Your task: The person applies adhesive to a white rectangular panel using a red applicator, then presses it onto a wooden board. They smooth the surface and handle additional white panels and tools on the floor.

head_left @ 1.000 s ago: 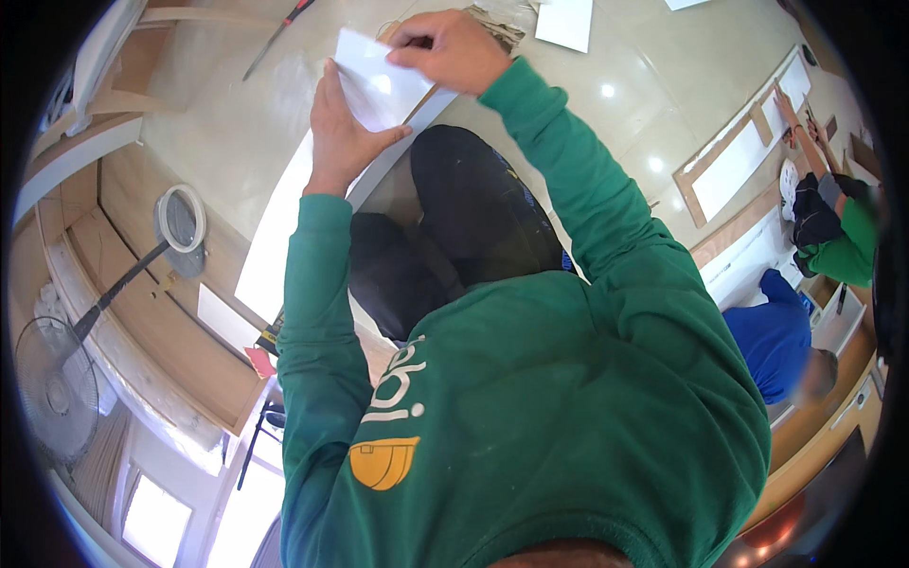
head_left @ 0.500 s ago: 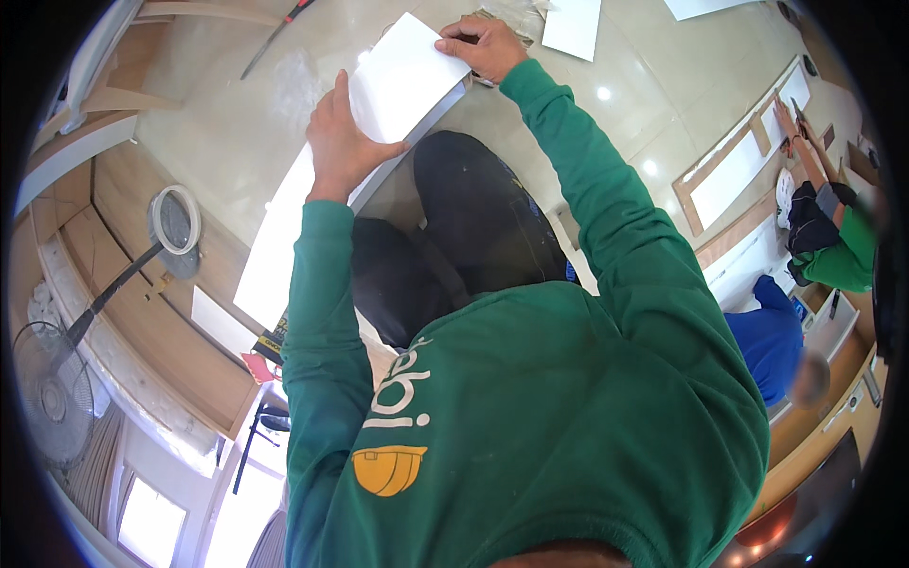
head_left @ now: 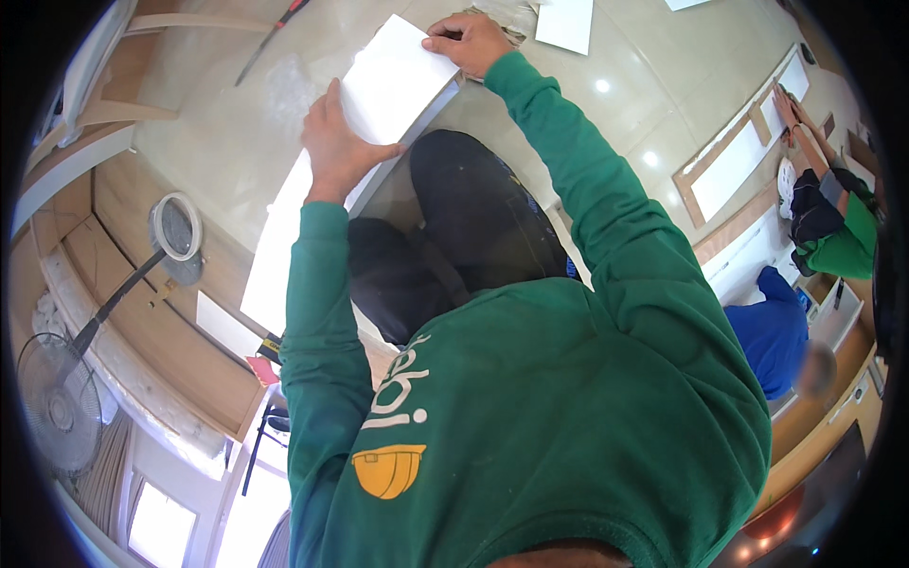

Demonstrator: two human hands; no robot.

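A long white board (head_left: 275,251) lies beside my knees and runs away from me at a slant. On its far part is a white rectangular sheet (head_left: 393,80). My left hand (head_left: 339,147) spans the board, thumb stretched toward the right edge and fingers along the left. Its palm hides part of the surface. At the sheet's far right edge is my right hand (head_left: 476,44), thumb and forefinger closed on the rim with the other fingers curled. Its fingertips are partly hidden.
A long screwdriver-like tool with a red handle (head_left: 292,11) and clear plastic (head_left: 289,85) lie on the tiled floor. Wooden frames and a fan (head_left: 62,407) stand left. At right, two people work by a wood-framed white panel (head_left: 729,166). Another white sheet (head_left: 565,24) lies beyond my right hand.
The view has shifted slightly. My hands keep nearly the same places on the board and sheet. At the right, the co-worker in green has moved their hands along the panel a little.
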